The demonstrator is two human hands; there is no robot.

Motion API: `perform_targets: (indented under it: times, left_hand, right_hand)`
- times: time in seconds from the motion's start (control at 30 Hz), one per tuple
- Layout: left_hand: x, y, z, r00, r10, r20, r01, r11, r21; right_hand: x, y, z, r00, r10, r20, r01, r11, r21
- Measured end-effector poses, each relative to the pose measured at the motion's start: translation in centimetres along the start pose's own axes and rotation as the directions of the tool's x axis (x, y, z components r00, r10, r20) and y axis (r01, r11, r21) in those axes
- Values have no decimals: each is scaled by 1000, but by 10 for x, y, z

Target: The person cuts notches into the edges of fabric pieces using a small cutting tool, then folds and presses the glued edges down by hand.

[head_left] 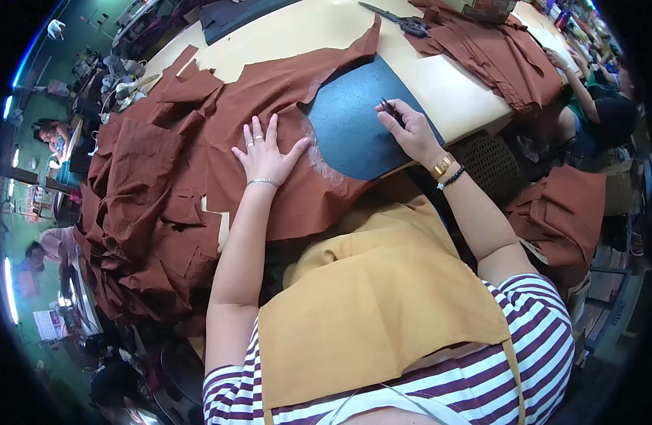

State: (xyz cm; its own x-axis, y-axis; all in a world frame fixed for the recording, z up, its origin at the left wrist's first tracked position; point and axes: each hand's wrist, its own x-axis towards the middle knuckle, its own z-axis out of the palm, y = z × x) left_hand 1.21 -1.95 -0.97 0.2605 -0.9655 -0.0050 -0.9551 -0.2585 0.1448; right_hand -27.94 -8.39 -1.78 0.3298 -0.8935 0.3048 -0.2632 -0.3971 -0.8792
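Note:
My left hand (264, 157) lies flat on a rust-brown fabric piece (230, 142), fingers spread and pressing on the cloth. The fabric has a curved edge with whitish marks along it. Beside that edge is a smooth dark blue sheet (361, 120), lying on the table. Over the right part of this sheet, my right hand (412, 134) is closed around a small dark pointed tool (386, 106). Its tip points up and left, and my fingers cover most of it, so its kind is unclear.
Large dark-handled scissors (404, 23) lie at the table's far side. More rust-brown fabric is heaped on the left (138, 212), stacked at the back right (499, 60) and draped at the lower right (561, 212). Another person (588, 106) works at the right.

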Motion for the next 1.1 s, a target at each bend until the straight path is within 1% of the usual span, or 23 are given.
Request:
perform_targets:
  times: [0.07, 0.17, 0.3, 0.37, 0.4, 0.5, 0.53, 0.57, 0.6, 0.63, 0.67, 0.7, 0.77, 0.87, 0.97, 1.0, 1.03, 1.1]
  left_hand:
    - [-2, 0, -1, 1000, 30, -9, -30, 1000, -7]
    - [-8, -2, -2, 997, 70, -9, -70, 997, 29]
    - [-19, -5, -4, 995, 99, -6, -99, 995, 24]
    - [-23, -5, -5, 995, 101, -3, -101, 995, 23]
    - [-24, -5, -5, 997, 81, -12, -81, 996, 21]
    - [-27, -8, -2, 999, 11, -33, -10, 1000, 24]
    - [-24, -8, -2, 999, -25, -40, 27, 999, 26]
    - [-22, -8, -3, 997, -63, -49, 64, 998, 28]
    - [-20, -7, -5, 995, -93, -20, 94, 996, 13]
    - [-18, -8, -2, 996, -87, -22, 87, 996, 23]
    - [-16, -10, 0, 996, -80, -24, 81, 996, 33]
    - [-15, -12, 2, 997, -74, -30, 75, 996, 42]
    - [-16, -17, 0, 1000, -23, -10, 24, 999, 33]
    - [-22, -24, -2, 999, 44, 13, -44, 999, 3]
    - [-24, -25, -4, 998, 66, 4, -66, 998, 10]
    - [-25, -25, -3, 998, 67, 0, -67, 998, 10]
    - [-24, -26, -3, 998, 67, -5, -67, 998, 10]
    - [-23, -29, -5, 995, 97, 4, -97, 995, 33]
  right_hand:
    - [0, 4, 3, 1000, -30, -7, 30, 999, 14]
    - [-4, -5, 2, 998, -59, 19, 61, 994, -87]
    - [-3, -3, 1, 996, -62, 71, 70, 990, -124]
    - [-2, -7, -1, 993, -64, 103, 71, 995, -71]
    - [0, -9, -3, 991, -63, 118, 69, 997, -45]
    - [14, -4, -18, 991, -104, 79, 115, 982, -149]
    - [20, -8, -29, 999, -3, 41, 12, 976, -219]
    - [28, -3, -40, 999, 39, -12, -41, 964, -264]
    - [35, 9, -49, 992, 19, -128, -57, 951, -304]
    - [42, 10, -61, 980, 83, -183, -152, 902, -405]
    - [49, 24, -76, 971, 103, -216, -205, 825, -527]
    - [56, 41, -91, 957, 171, -233, -284, 706, -649]
    - [61, 97, -117, 967, 106, -231, -248, 595, -765]
    - [52, 97, -122, 984, -66, -163, -117, 444, -889]
    - [24, 63, -119, 973, -185, -137, -4, 581, -814]
    - [4, 45, -115, 982, -37, -184, -122, 621, -774]
    - [-19, 30, -111, 969, 113, -222, -241, 643, -727]
    - [-70, 39, -99, 969, 232, -81, -226, 712, -664]
